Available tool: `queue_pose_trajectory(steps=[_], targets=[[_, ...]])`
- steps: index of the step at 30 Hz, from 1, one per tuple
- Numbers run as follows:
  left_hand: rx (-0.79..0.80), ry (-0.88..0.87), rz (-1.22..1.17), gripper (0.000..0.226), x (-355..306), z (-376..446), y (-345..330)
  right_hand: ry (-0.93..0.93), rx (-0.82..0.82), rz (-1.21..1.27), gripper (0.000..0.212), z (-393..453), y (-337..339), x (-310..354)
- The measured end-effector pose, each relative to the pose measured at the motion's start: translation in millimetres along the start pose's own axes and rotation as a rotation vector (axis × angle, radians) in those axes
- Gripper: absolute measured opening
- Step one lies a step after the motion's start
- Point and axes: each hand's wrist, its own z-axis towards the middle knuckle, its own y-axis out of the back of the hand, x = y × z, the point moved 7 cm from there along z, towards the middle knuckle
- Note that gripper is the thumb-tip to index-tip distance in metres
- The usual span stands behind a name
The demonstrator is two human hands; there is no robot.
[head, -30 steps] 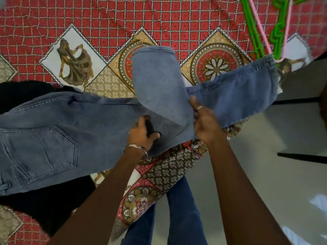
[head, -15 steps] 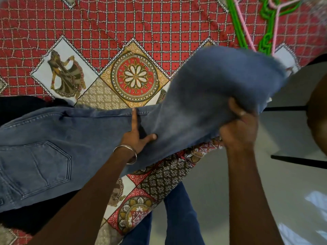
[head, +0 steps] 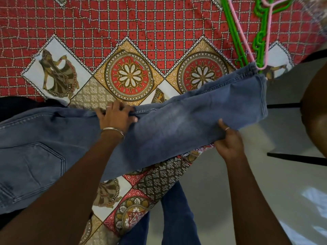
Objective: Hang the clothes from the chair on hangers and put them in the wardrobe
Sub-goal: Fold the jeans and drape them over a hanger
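Note:
Faded blue jeans (head: 185, 124) lie stretched across the patterned bedspread (head: 123, 32), back pocket at the left, leg cuffs at the right. My left hand (head: 116, 115) grips the upper edge of the legs near the middle, fingers curled into the fabric. My right hand (head: 228, 144) holds the lower edge of the upper leg further right, thumb on top. A pink hanger (head: 267, 32) and green hangers (head: 260, 38) lie on the bed beyond the cuffs.
Dark clothing (head: 16, 106) lies under the jeans at the left. The bed edge runs diagonally to the pale floor (head: 265, 174) at the right. My own legs in dark jeans (head: 177, 218) stand below. A dark blurred shape (head: 316, 112) fills the right edge.
The raised leg has been laid down flat over the other, cuffs aligned at the right. My left hand moved up to the top edge; my right hand shifted to the lower edge.

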Motion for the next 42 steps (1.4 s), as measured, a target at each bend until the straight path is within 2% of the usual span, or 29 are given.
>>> queue_pose_trajectory(steps=[1, 3, 5, 7, 9, 11, 13, 15, 17, 19, 21, 23, 24, 26, 27, 30, 32, 34, 36, 39, 42], targets=[[0.069, 0.026, 0.020, 0.039, 5, 4, 0, -0.020, 0.031, -0.024, 0.062, -1, 0, -5], [0.153, -0.033, 0.115, 0.040, 11, 10, 1, -0.024, 0.066, -0.072, 0.059, -2, 0, -8], [0.085, -0.103, 0.071, 0.034, 19, 12, 15, 0.023, 0.070, -0.088, 0.053, -7, -2, -2], [-0.054, -0.092, -0.064, 0.023, 32, 12, 33, 0.075, 0.074, -0.068, 0.045, -9, -5, 9], [-0.173, -0.060, -0.146, 0.022, 51, 6, 50, 0.088, 0.105, -0.034, 0.039, -14, -18, 13], [-0.209, -0.082, -0.167, 0.029, 56, 6, 57, 0.085, 0.099, -0.056, 0.043, -9, -26, 15], [-0.165, -0.092, -0.072, 0.033, 52, 4, 53, 0.033, 0.056, -0.114, 0.053, -7, -28, 12], [-0.197, -0.097, 0.035, 0.050, 42, -7, 47, -0.049, -0.029, -0.102, 0.078, -9, -20, 5], [-0.328, -0.217, 0.100, 0.050, 13, -26, 41, -0.066, -0.086, -0.035, 0.096, -10, -13, 9], [-0.376, -0.416, 0.145, 0.051, -21, -41, 33, -0.005, -0.103, 0.020, 0.082, -2, -17, 25], [-0.113, -0.519, 0.051, 0.067, -45, -45, 6, 0.053, -0.169, 0.005, 0.062, 8, -18, 42], [0.243, -0.466, 0.005, 0.083, -53, -53, -30, 0.122, -0.198, -0.065, 0.050, 16, -12, 59], [0.283, -0.434, 0.051, 0.090, -51, -57, -39, 0.171, -0.152, -0.081, 0.049, 22, -16, 66], [0.217, -0.404, 0.138, 0.099, -60, -65, -46, 0.265, -0.035, -0.079, 0.046, 25, -22, 84], [0.185, -0.412, 0.166, 0.101, -62, -68, -49, 0.292, -0.017, -0.057, 0.039, 24, -22, 88], [0.219, -0.467, 0.170, 0.103, -74, -64, -64, 0.316, -0.168, -0.083, 0.029, 33, 8, 86], [0.291, -0.500, 0.181, 0.103, -75, -60, -64, 0.189, -0.327, -0.148, 0.023, 37, 32, 65], [0.320, -0.517, 0.244, 0.101, -80, -57, -65, 0.145, -0.433, -0.187, 0.020, 33, 41, 52], [0.299, -0.539, 0.313, 0.097, -87, -61, -61, 0.130, -0.466, -0.222, 0.025, 24, 30, 33], [0.143, -0.604, 0.404, 0.089, -101, -72, -64, 0.054, -0.424, -0.235, 0.022, 12, 12, -3], [-0.063, -0.619, 0.371, 0.061, -110, -83, -65, 0.045, -0.464, -0.268, 0.038, 3, 8, -27]])
